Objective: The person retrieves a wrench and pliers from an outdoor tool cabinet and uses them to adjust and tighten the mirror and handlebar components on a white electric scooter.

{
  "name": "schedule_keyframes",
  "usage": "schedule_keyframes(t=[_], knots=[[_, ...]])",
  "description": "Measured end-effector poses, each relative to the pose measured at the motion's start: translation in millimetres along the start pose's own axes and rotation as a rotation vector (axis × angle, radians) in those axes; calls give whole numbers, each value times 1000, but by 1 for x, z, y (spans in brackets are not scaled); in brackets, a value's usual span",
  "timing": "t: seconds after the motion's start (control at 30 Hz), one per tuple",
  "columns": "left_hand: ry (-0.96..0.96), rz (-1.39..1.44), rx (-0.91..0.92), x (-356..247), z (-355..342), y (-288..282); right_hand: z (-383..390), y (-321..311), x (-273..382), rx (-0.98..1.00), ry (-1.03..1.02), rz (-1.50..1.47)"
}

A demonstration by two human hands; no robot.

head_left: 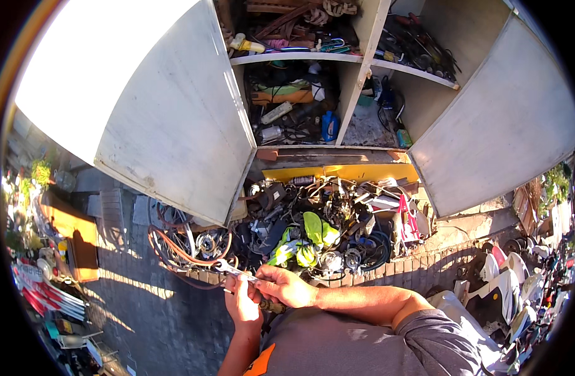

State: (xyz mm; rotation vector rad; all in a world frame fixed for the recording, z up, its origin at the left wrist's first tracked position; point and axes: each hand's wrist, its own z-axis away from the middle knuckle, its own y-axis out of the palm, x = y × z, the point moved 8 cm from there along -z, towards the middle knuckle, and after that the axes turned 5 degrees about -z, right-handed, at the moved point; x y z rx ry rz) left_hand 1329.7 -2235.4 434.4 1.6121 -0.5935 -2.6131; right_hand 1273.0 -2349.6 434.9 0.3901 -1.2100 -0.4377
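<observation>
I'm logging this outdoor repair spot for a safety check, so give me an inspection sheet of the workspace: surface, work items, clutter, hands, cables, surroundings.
Surface: brick paving, sunlit with shadows; no bench seen.
Work items: metal wrench and a small dark part, both held at the hands.
Clutter: heap of parts with a yellow-green cloth below the open cabinet; shelves crammed, blue bottle among them.
Hands: left hand grips the wrench; right hand lies over the left hand and the part.
Cables: orange and dark coils on the ground by the left door.
Surroundings: scooters parked at right; orange block at left.
</observation>
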Motion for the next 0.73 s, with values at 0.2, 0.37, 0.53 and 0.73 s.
schedule_keyframes(t=[0.2, 0.37, 0.53, 0.73], knots=[[-118, -156, 146, 36, -22, 6, 6, -24, -9, -181, -59, 101], [-269, -175, 362, 56, -32, 33, 24, -53, -15, -416, -152, 380], [-172, -312, 452, 55, -38, 52, 28, -67, -18, -459, -125, 520], [-86, -310, 517, 63, -58, 69, 38, -84, -9, -474, -199, 518]])
